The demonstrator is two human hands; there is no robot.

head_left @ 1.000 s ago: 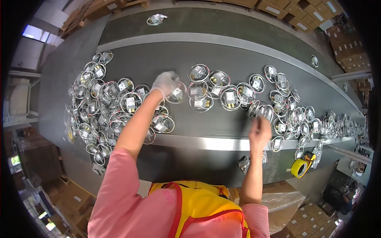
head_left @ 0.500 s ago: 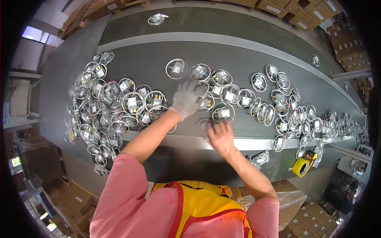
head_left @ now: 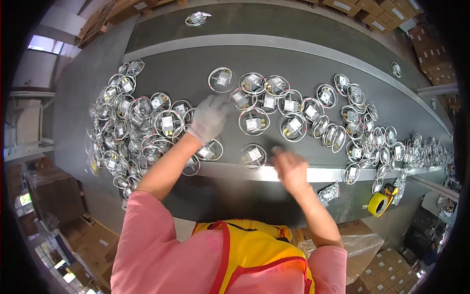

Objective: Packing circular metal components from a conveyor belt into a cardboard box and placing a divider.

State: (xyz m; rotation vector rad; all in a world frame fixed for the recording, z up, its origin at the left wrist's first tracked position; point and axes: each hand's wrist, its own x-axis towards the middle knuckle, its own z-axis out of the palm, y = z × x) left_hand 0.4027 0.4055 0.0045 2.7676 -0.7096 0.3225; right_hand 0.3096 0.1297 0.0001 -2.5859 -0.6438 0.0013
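Left hand [head_left: 210, 119] loosely spread, seemingly empty; right hand [head_left: 292, 169] curled beside a coiled unit [head_left: 254, 155], grip too blurred to tell

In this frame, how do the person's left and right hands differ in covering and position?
The left hand wears a pale glove; the right hand looks bare, apart from a dark, blurred patch at its fingertips. In the picture, the left hand lies over the dark belt, while the right hand overlaps the near metal rail. Both reach away from the body.
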